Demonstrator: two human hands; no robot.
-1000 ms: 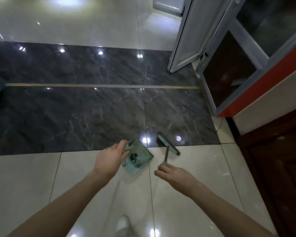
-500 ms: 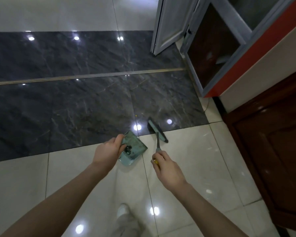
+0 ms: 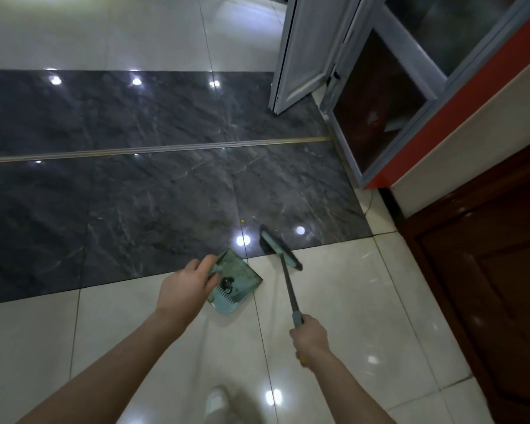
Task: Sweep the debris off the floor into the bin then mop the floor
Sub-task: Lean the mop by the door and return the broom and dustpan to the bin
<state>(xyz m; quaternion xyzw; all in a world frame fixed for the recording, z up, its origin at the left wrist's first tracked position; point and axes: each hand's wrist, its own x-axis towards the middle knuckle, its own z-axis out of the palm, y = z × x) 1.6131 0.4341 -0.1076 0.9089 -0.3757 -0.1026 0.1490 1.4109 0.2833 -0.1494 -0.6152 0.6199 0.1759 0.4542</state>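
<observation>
My left hand [image 3: 186,288] grips the handle of a teal dustpan [image 3: 236,283] held over the white floor tiles, with a dark clump of debris inside it. My right hand [image 3: 311,339] grips the end of a long-handled teal broom [image 3: 280,250]. The broom head rests on the floor where the dark marble strip meets the white tiles, just right of the dustpan. A tiny yellow speck [image 3: 242,221] lies on the dark marble beyond the pan.
A dark marble band [image 3: 135,191] with a metal threshold strip [image 3: 166,149] crosses the floor. An open white door [image 3: 300,53] and a glass-fronted frame [image 3: 380,99] stand at upper right. A brown wooden door [image 3: 487,270] is at right. My shoe [image 3: 216,403] shows below.
My right hand has slid back toward me along the broom handle, so more of the handle shows. The dustpan and broom head stay close together at the marble edge.
</observation>
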